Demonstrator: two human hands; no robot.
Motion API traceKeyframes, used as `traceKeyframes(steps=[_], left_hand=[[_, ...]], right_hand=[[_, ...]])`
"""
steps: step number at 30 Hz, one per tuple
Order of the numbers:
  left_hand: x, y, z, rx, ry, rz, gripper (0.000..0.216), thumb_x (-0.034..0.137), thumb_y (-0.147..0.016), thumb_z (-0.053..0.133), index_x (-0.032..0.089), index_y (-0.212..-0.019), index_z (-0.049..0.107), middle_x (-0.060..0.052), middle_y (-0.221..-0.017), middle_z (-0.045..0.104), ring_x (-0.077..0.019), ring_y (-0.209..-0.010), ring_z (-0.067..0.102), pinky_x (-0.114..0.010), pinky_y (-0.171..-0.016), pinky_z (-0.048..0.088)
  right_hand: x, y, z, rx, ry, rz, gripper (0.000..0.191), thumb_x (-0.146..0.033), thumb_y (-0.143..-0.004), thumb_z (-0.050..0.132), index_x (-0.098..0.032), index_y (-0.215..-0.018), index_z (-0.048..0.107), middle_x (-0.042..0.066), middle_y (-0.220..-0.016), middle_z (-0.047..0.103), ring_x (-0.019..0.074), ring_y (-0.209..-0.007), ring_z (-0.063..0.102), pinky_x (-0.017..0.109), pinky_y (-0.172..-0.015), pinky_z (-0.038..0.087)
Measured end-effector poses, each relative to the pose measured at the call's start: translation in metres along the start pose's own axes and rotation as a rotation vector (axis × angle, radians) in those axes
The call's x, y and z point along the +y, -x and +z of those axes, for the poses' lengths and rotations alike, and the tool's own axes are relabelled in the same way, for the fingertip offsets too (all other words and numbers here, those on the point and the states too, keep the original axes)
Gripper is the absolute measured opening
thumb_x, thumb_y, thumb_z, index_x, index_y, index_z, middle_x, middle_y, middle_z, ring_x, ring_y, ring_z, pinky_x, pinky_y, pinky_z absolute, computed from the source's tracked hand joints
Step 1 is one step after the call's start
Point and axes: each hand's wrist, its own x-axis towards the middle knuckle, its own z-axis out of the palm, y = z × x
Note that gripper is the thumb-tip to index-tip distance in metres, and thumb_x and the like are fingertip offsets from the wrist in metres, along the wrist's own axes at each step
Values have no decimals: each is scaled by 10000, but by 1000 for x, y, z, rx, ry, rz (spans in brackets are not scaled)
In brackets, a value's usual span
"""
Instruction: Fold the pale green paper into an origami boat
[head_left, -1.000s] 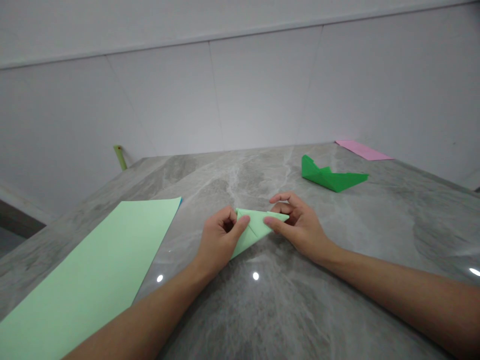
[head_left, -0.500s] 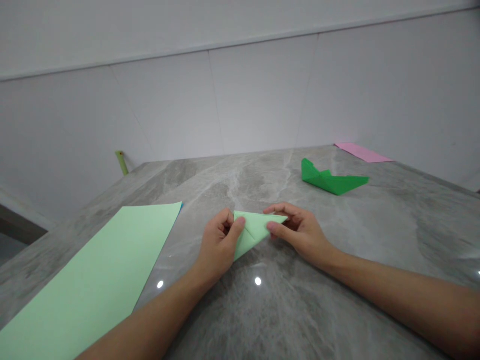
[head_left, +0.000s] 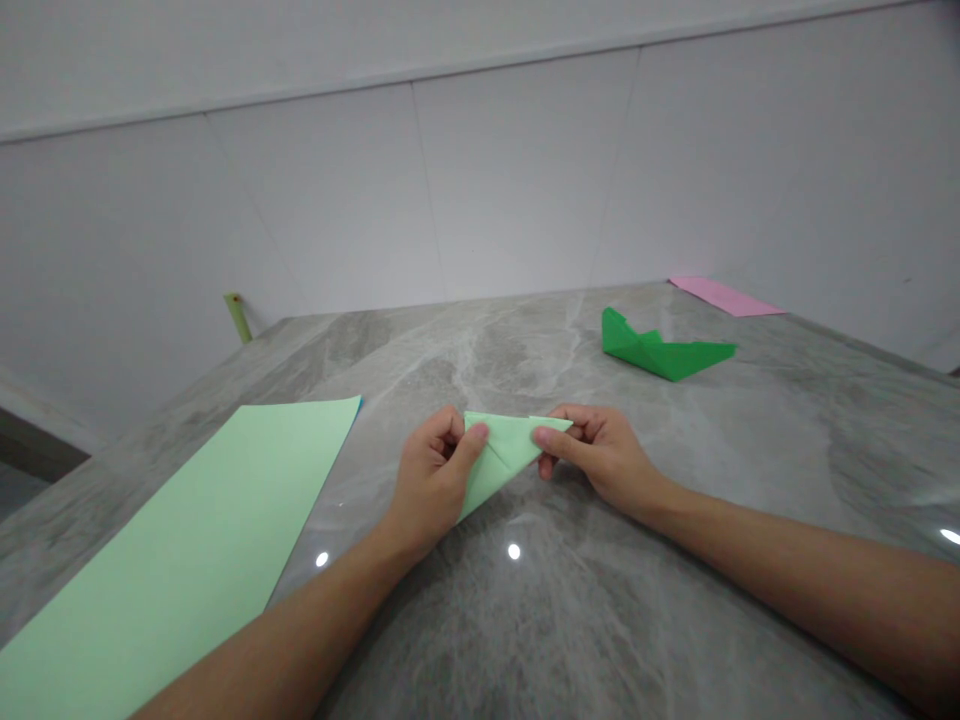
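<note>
A light green folded paper (head_left: 504,446), roughly triangular with crease lines, is held up between both hands above the grey table. My left hand (head_left: 437,468) pinches its left side, thumb on the near face and fingers curled behind. At the right point of the paper, my right hand (head_left: 596,448) grips it between thumb and fingers. The fingertips behind the paper are partly hidden.
Large light green sheets (head_left: 202,530) lie on the marbled table (head_left: 480,350) to the left. A dark green folded paper boat (head_left: 667,355) stands at the back right. Behind it, pink paper (head_left: 724,296) lies by the white wall (head_left: 517,190).
My right fingers have closed in behind the paper's right point. A small edge now shows along the top of the paper near that hand. The whole view has shifted slightly.
</note>
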Motion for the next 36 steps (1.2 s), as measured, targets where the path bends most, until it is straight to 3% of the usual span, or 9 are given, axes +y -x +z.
traceKeyframes(steps=[28,36], left_hand=[[2,2,0,18,-18,-9,376,341,-841,583,189,-583,357,71,-538,298,-75,-498,264,-213,-456,228],[1,1,0,14,-36,0,377,336,-842,575,190,-579,347,72,-533,284,-73,-489,251,-212,-446,215]], right_hand=[[-3,0,1,-31,26,6,342,-461,-793,665,-144,-663,671,27,-521,659,106,-450,560,217,-458,407],[-2,1,1,-24,5,11,318,-441,-783,683,-147,-669,642,52,-623,716,104,-464,574,215,-457,423]])
